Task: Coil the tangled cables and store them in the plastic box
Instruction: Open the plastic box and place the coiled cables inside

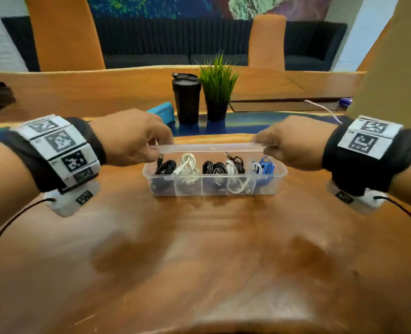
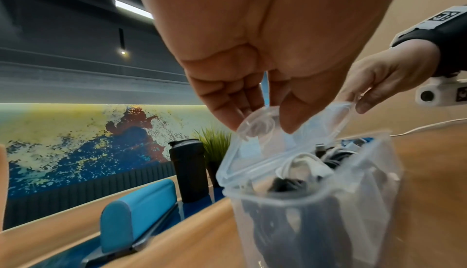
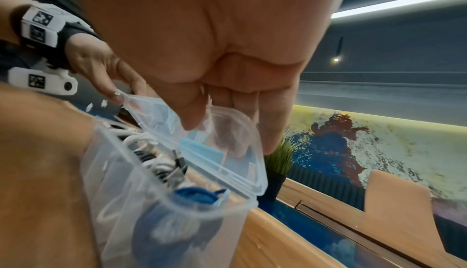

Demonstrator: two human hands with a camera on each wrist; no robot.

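1. The clear plastic box [image 1: 214, 183] sat mid-table on the wooden table [image 1: 199, 249], its compartments holding black, white and blue coiled cables [image 1: 262, 167].
2. Its hinged lid [image 1: 209, 148] stood half raised over the far side.
3. My left hand [image 1: 130, 138] pinched the lid's left end, my right hand [image 1: 296, 141] its right end.
4. Blur hid the lower cables.
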